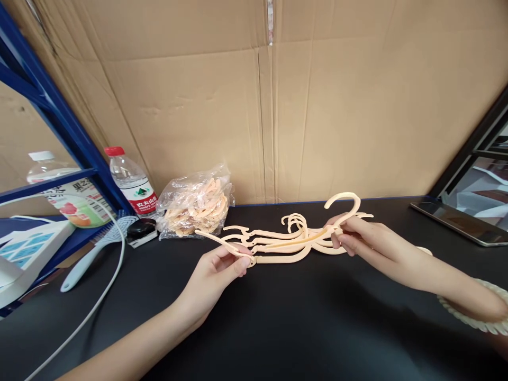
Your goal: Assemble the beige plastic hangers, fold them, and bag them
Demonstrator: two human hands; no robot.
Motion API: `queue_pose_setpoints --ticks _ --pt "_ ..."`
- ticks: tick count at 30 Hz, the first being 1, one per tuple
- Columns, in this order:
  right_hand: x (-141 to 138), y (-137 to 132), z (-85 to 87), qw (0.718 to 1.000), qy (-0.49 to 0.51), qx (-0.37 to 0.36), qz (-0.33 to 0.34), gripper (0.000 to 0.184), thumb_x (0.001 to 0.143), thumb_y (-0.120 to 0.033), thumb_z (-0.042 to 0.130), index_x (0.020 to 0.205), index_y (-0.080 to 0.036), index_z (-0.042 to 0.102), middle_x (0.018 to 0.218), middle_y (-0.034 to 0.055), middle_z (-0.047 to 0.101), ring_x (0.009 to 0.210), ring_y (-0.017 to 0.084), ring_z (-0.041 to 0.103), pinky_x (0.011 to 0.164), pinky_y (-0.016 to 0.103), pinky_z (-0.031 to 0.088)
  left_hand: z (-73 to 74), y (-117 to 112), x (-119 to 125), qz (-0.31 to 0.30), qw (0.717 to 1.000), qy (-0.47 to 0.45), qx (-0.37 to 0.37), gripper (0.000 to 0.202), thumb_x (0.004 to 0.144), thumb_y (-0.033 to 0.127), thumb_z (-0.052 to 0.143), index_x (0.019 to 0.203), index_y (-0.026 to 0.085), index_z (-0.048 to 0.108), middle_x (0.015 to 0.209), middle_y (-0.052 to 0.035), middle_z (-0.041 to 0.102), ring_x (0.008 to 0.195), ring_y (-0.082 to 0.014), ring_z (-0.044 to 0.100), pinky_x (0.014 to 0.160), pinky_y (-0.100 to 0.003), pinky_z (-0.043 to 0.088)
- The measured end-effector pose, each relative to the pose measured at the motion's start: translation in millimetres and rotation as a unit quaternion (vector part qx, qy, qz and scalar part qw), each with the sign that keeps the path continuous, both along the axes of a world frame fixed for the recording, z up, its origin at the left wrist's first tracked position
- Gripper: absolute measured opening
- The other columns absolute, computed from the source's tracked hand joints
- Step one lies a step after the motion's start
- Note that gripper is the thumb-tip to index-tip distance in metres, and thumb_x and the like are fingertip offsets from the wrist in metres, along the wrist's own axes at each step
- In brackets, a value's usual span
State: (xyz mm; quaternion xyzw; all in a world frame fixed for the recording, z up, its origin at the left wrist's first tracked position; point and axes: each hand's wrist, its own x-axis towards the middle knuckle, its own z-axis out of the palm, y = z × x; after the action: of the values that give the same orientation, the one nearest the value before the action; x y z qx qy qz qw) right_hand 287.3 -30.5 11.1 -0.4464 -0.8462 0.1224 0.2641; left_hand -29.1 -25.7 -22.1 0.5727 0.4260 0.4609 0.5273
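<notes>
A peach-coloured plastic folding hanger [291, 242] is held up between my two hands, its hook [351, 200] pointing up. My left hand [222, 270] pinches it at the left joint, where a short end piece [210, 236] slants up and to the left. Just below the hook, my right hand [371, 243] grips the middle of the hanger; its far side is partly hidden by the fingers. Behind and beneath it, several matching hangers [281, 260] lie side by side on the black table [278, 328], their hooks [296, 218] bunched together.
A clear plastic bag [194, 203] of peach-coloured parts stands at the back left. Beside it are a red-capped water bottle [133, 182], a black object [142, 230], a pale hairbrush [99, 248] and a white cable [107, 293]. A phone [462, 222] lies at the right; cardboard [357, 106] rises behind.
</notes>
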Motion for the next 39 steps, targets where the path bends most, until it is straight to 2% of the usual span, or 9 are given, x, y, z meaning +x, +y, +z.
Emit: queue_pose_setpoints --ticks 3,7,10,14,17,23,28,34,39 --pt "-5.8 -4.9 -1.6 1.000 -0.001 0.010 -0.010 0.023 0.099 -0.038 0.038 0.086 -0.024 0.052 0.075 0.0005 0.060 0.061 0.015 0.053 0.057 0.028 0.044 1.0 -1.2 0.2 -0.020 1.000 -0.016 -0.005 0.020 0.078 0.035 0.074 0.081 0.017 0.067 0.076 -0.0013 0.052 0.068 -0.0118 0.046 0.067 -0.025 0.042" --pt "-13.1 -10.3 -4.8 0.999 0.004 0.038 0.004 0.021 0.098 -0.036 0.041 0.084 -0.024 0.052 0.082 0.0017 0.064 0.066 0.016 0.058 0.060 0.027 0.046 0.4 -3.6 0.1 -0.080 0.996 -0.036 -0.025 0.019 0.082 0.035 0.071 0.081 0.017 0.064 0.076 -0.0008 0.051 0.070 -0.0120 0.047 0.069 -0.025 0.044" --pt "-15.1 -12.7 -6.2 0.999 0.012 0.040 0.024 0.018 0.098 -0.031 0.040 0.088 -0.024 0.053 0.088 0.0027 0.066 0.073 0.016 0.061 0.064 0.026 0.049 0.4 -5.5 0.1 -0.116 0.991 -0.058 -0.043 0.018 0.084 0.035 0.069 0.083 0.017 0.064 0.088 -0.0032 0.052 0.078 -0.0138 0.051 0.073 -0.026 0.048" --pt "-13.7 -13.7 -6.7 0.998 0.021 0.042 0.040 0.017 0.097 -0.028 0.042 0.090 -0.024 0.056 0.091 0.0042 0.068 0.081 0.018 0.064 0.069 0.027 0.051 1.4 -6.5 -0.5 -0.151 0.980 -0.099 -0.085 0.016 0.084 0.032 0.070 0.086 0.018 0.064 0.112 -0.0068 0.055 0.090 -0.0185 0.060 0.082 -0.034 0.052" --pt "-13.7 -13.6 -7.0 0.997 0.026 0.055 0.039 0.016 0.096 -0.028 0.044 0.088 -0.024 0.057 0.094 0.0050 0.069 0.084 0.019 0.065 0.073 0.028 0.053 2.9 -7.5 -0.3 -0.179 0.971 -0.115 -0.106 0.016 0.083 0.031 0.071 0.085 0.017 0.062 0.109 -0.0076 0.059 0.087 -0.0199 0.065 0.082 -0.035 0.053" --pt "-15.6 -14.0 -8.7 0.995 0.024 0.085 0.039 0.017 0.096 -0.028 0.045 0.097 -0.024 0.062 0.094 0.0054 0.070 0.086 0.020 0.067 0.076 0.030 0.055 6.3 -9.8 0.5 -0.187 0.968 -0.113 -0.123 0.020 0.080 0.031 0.075 0.082 0.016 0.062 0.102 -0.0072 0.062 0.081 -0.0190 0.067 0.079 -0.034 0.054" --pt "-16.5 -15.1 -10.7 0.990 0.028 0.130 0.040 0.018 0.095 -0.027 0.049 0.103 -0.025 0.064 0.104 0.0060 0.071 0.098 0.023 0.068 0.085 0.033 0.055 5.5 -8.5 -2.0 -0.204 0.962 -0.120 -0.137 0.018 0.080 0.029 0.074 0.082 0.017 0.061 0.100 -0.0057 0.062 0.081 -0.0184 0.067 0.080 -0.033 0.053" --pt "-22.3 -20.0 -11.6 0.985 0.049 0.159 0.049 0.022 0.095 -0.027 0.049 0.111 -0.028 0.065 0.105 0.0048 0.072 0.098 0.023 0.069 0.088 0.035 0.057 4.5 -9.0 -1.3 -0.209 0.962 -0.124 -0.123 0.022 0.078 0.028 0.077 0.077 0.015 0.059 0.092 -0.0047 0.062 0.070 -0.0134 0.062 0.072 -0.028 0.049" --pt "-25.3 -24.6 -13.3 0.983 0.060 0.162 0.058 0.021 0.094 -0.027 0.050 0.108 -0.030 0.065 0.108 0.0047 0.071 0.098 0.025 0.069 0.086 0.036 0.058 2.9 -8.8 -1.4 -0.200 0.963 -0.135 -0.117 0.026 0.075 0.030 0.080 0.075 0.016 0.057 0.089 -0.0037 0.062 0.064 -0.0112 0.057 0.067 -0.026 0.045"
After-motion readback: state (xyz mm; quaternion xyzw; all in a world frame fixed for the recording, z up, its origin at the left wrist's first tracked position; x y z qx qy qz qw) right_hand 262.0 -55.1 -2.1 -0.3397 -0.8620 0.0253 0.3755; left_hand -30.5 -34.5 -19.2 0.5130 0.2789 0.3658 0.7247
